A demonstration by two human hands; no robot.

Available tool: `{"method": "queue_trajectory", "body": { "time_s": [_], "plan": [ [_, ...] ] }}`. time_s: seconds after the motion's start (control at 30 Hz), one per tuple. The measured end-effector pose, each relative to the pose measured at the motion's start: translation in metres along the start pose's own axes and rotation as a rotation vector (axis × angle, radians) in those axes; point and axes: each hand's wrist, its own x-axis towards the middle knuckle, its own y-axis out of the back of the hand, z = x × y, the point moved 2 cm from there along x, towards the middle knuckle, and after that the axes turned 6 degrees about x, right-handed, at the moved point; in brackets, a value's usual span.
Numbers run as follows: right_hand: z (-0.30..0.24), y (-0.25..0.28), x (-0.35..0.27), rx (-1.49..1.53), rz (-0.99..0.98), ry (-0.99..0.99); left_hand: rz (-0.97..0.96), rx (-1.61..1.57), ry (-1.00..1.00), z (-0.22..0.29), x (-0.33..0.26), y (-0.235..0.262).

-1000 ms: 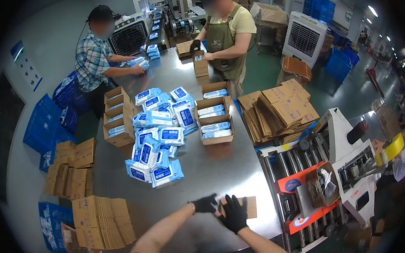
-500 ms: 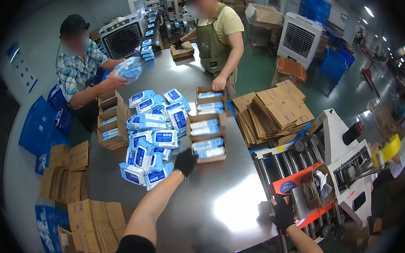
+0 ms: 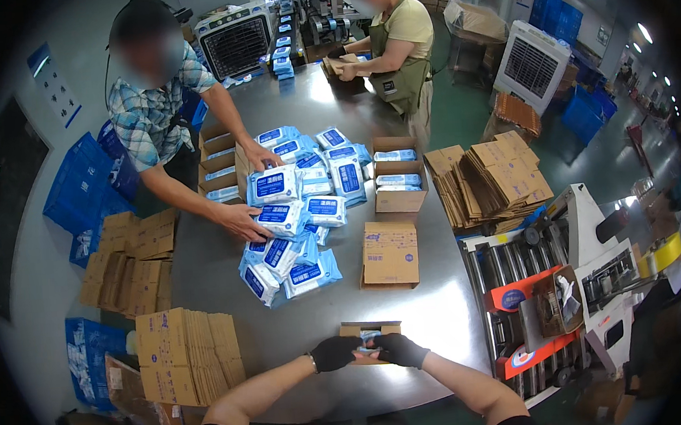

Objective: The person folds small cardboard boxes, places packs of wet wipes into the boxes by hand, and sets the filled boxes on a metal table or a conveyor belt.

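A small open cardboard box (image 3: 370, 326) sits at the near edge of the steel table, with light blue-and-white packs (image 3: 368, 338) partly showing inside. My left hand (image 3: 336, 354), in a black glove with bare fingertips, closes over the box's left side. From the right, my right hand (image 3: 398, 350), gloved alike, closes over the other side. The fingertips of both hands come close together at the opening, hiding part of the contents. Farther off, a carton (image 3: 391, 255) shows a printed brown panel, and behind it another open carton (image 3: 400, 200) holds wipe packs.
A heap of blue-and-white wipe packs (image 3: 306, 212) covers mid-table; a co-worker's hands (image 3: 245, 221) touch it. Another person (image 3: 400, 50) handles cardboard at the far end. Flattened cartons (image 3: 185, 356) stand left. A roller conveyor with a tape machine (image 3: 540, 301) adjoins the right edge.
My left hand came back from the cartons and my right hand from the conveyor, both onto the small box. The left co-worker brought packs down to the heap. One carton now shows a brown panel.
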Motion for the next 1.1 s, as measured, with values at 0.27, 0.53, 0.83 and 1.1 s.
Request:
{"method": "queue_trajectory", "body": {
  "time_s": [0.27,0.53,0.83,1.1],
  "plan": [
    [-0.061,-0.027,0.037,-0.697,0.698,0.089,0.353,-0.182,0.127,-0.054,0.035,-0.104],
    [0.018,-0.003,-0.107,-0.881,0.499,-0.28,0.205,0.033,0.393,-0.034,0.167,0.061],
    [0.056,0.111,-0.212,-0.945,0.469,-0.309,0.09,0.491,0.357,-0.021,0.296,0.151],
    [0.042,0.155,-0.221,-0.821,0.54,-0.334,0.317,0.548,0.336,-0.04,0.174,0.046]
  ]
}}
